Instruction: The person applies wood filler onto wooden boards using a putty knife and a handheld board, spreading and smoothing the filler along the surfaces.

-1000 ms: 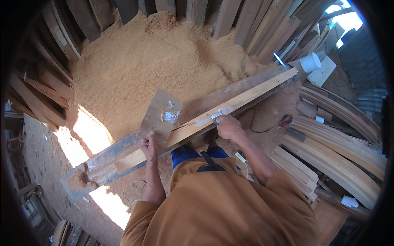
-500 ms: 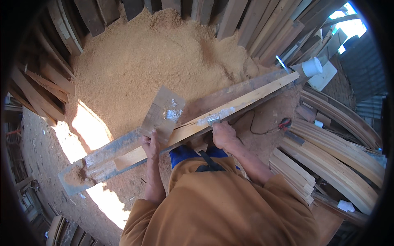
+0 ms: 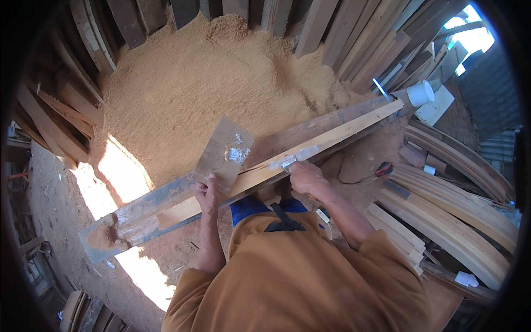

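Note:
My left hand (image 3: 208,193) grips the lower corner of a flat brown board (image 3: 224,155), with its thumb on top. A dab of white filler paste (image 3: 237,155) sits on that board. My right hand (image 3: 307,178) is closed around a putty knife (image 3: 287,161), its blade against a long pale wooden plank (image 3: 343,133). White paste is smeared along the plank around the blade. The plank lies lengthwise on a dusty, narrow bench (image 3: 133,221) that runs from lower left to upper right. My right fingers hide most of the knife's handle.
A large sawdust heap (image 3: 193,83) spreads beyond the bench. A white tub (image 3: 420,93) stands at the bench's far right end. Stacked planks (image 3: 453,221) lie to my right, near a dark cable with a red-and-black tool (image 3: 383,169). Upright boards (image 3: 354,39) line the back.
The putty knife and my right hand have shifted slightly along the plank. The board in my left hand stays nearly in place. The whole view has moved a little.

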Action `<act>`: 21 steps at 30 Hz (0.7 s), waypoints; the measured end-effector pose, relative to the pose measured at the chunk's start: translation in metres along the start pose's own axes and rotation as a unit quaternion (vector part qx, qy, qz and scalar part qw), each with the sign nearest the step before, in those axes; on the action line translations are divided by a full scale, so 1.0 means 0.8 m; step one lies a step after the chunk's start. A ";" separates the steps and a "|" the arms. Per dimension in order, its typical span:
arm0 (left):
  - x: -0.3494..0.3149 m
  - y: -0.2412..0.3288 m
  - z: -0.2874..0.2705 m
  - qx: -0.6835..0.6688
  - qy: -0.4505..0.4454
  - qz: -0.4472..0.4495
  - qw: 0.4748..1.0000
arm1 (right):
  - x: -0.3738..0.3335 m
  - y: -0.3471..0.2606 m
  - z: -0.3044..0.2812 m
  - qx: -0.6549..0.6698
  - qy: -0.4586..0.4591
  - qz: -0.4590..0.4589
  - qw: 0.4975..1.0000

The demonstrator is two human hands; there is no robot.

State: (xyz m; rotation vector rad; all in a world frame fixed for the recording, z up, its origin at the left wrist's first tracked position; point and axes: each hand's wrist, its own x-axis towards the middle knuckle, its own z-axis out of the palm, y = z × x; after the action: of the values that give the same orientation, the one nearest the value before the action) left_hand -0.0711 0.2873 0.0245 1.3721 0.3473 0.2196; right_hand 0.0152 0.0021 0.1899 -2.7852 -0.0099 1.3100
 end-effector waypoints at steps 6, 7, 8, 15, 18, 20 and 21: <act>0.000 0.008 0.009 -0.007 0.008 -0.013 1.000 | -0.019 0.051 -0.002 0.040 0.025 -0.026 0.999; -0.001 0.001 0.005 -0.017 0.020 -0.020 0.999 | -0.023 0.063 0.003 0.041 0.026 -0.022 0.999; 0.001 -0.003 0.004 -0.027 0.032 -0.027 0.999 | -0.025 0.075 0.005 0.054 0.060 -0.002 0.997; 0.002 0.005 0.006 -0.017 0.022 -0.029 0.999 | 0.015 0.167 0.026 0.129 0.185 0.041 0.973; 0.002 0.009 0.007 -0.011 0.028 -0.025 0.999 | 0.020 0.166 0.023 0.134 0.199 0.026 0.970; 0.003 0.013 0.004 -0.003 -0.007 -0.043 0.999 | 0.017 0.147 0.022 0.137 0.207 0.066 0.966; 0.003 0.012 0.006 -0.001 -0.008 -0.044 0.999 | 0.019 0.145 0.023 0.139 0.206 0.066 0.966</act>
State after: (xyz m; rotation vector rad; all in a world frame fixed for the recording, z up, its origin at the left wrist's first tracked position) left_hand -0.0666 0.2854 0.0342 1.3537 0.3930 0.1364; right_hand 0.0080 -0.1121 0.1599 -2.7839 0.3554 0.6597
